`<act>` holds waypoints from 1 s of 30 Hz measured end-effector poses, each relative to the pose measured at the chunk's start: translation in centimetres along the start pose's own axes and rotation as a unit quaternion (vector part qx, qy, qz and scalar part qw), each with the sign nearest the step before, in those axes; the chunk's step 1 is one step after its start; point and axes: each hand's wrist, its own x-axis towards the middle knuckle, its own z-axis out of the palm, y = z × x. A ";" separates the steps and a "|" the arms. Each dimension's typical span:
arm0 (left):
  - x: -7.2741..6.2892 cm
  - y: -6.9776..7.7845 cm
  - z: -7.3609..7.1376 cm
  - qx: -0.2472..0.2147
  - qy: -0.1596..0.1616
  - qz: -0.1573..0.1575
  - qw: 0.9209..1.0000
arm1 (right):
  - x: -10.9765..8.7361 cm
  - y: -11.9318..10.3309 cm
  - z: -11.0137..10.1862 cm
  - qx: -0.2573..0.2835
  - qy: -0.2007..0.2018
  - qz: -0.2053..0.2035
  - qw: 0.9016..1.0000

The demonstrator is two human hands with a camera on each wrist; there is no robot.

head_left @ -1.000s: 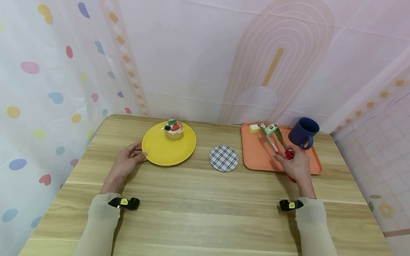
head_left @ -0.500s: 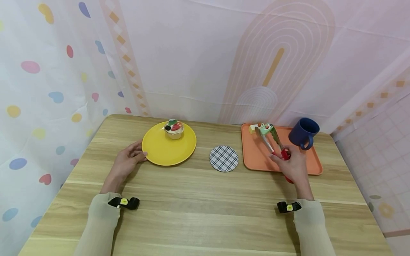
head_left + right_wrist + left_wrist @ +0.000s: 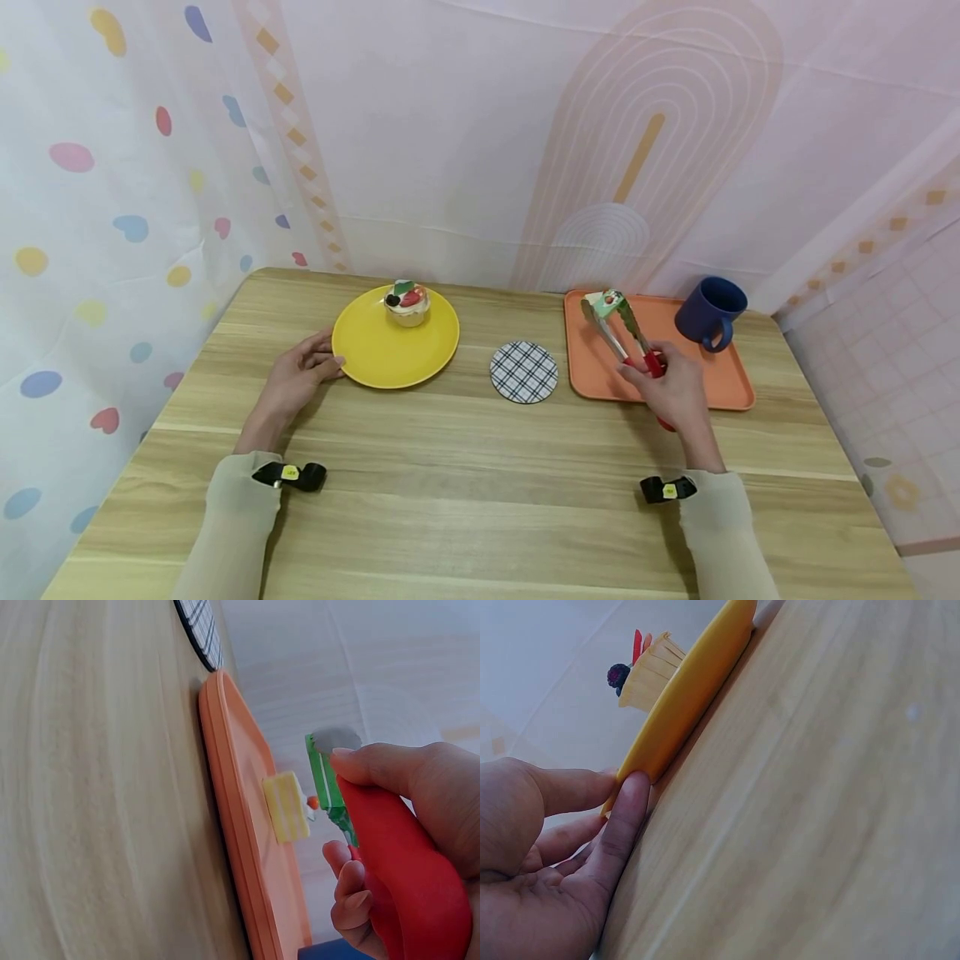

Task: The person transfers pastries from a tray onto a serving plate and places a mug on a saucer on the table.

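L hand (image 3: 294,377) at near L rim of plate (image 3: 390,358), thumb & fingers pinched on edge. Cupcake (image 3: 407,308) upright on plate, twd far side. Coaster (image 3: 524,372) flat on table (image 3: 480,517), btwn plate & tray (image 3: 588,371). Yellow cake (image 3: 286,808) on tray, far L corner; green cake (image 3: 324,778) raised above it, clamped btwn tips of tongs (image 3: 397,862). R hand (image 3: 677,387) wrapped round red tong handles. Mug (image 3: 705,308) upright on tray, far R, handle twd person.
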 end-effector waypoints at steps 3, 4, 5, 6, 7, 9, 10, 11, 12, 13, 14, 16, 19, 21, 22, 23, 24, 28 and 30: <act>0.1 -0.1 0.0 -0.002 0.000 0.000 1.000 | 0.0 -0.3 0.1 0.004 0.000 -0.003 1.000; 0.1 -0.1 0.0 -0.002 -0.001 0.000 1.000 | 0.0 -0.4 0.2 0.005 0.000 -0.005 1.000; 0.1 -0.1 0.0 -0.003 -0.001 0.000 1.000 | 0.0 -0.5 0.2 0.006 0.000 -0.006 1.000; 0.1 -0.1 0.0 -0.003 -0.001 0.000 1.000 | 0.0 -0.6 0.3 0.006 -0.001 -0.008 1.000; 0.1 -0.1 0.0 -0.003 -0.001 0.001 1.000 | 0.0 -0.7 0.3 0.006 -0.002 -0.010 1.000; 0.1 -0.1 0.0 -0.004 -0.001 0.001 1.000 | -0.1 -0.9 0.5 0.006 -0.005 -0.014 1.000; 0.1 -0.1 0.0 -0.005 -0.001 0.001 1.000 | -0.1 -1.0 0.6 0.006 -0.007 -0.015 1.000; 0.1 -0.1 0.0 -0.005 -0.001 0.002 1.000 | -0.1 -1.2 0.6 0.006 -0.008 -0.017 1.000; 0.1 -0.1 0.0 -0.006 -0.001 0.002 1.000 | -0.1 -1.3 0.7 0.006 -0.008 -0.018 1.000; 0.1 -0.1 0.0 -0.006 -0.001 0.002 1.000 | -0.1 -1.4 0.8 0.007 -0.009 -0.020 1.000; 0.1 -0.1 0.0 -0.005 -0.001 0.002 1.000 | -0.1 -1.5 0.9 0.007 -0.010 -0.021 1.000; 0.0 -0.1 0.0 -0.004 -0.001 0.001 1.000 | -0.1 -1.7 1.2 0.008 -0.012 -0.023 1.000; 0.0 -0.1 0.0 0.002 -0.002 -0.002 1.000 | -0.1 -2.0 1.5 0.008 -0.014 -0.027 1.000; 0.1 -0.2 -0.1 0.004 -0.004 -0.002 1.000 | -0.2 -2.2 1.7 0.010 -0.016 -0.028 0.999; 0.1 -0.2 -0.1 0.004 -0.004 -0.002 1.000 | -0.2 -2.3 1.8 0.009 -0.017 -0.031 0.999; 0.1 -0.2 -0.1 0.004 -0.005 -0.002 1.000 | -0.2 -2.4 1.8 0.010 -0.018 -0.032 0.999; 0.2 -0.2 -0.1 0.003 -0.005 -0.002 1.000 | -0.1 -2.5 1.9 0.012 -0.019 -0.034 0.999; 0.1 -0.2 -0.1 -0.001 -0.004 0.001 1.000 | -0.1 -2.9 2.1 0.012 -0.023 -0.039 0.999; 0.0 -0.1 -0.1 -0.001 -0.004 0.003 1.000 | -0.1 -3.1 2.3 0.013 -0.025 -0.040 0.999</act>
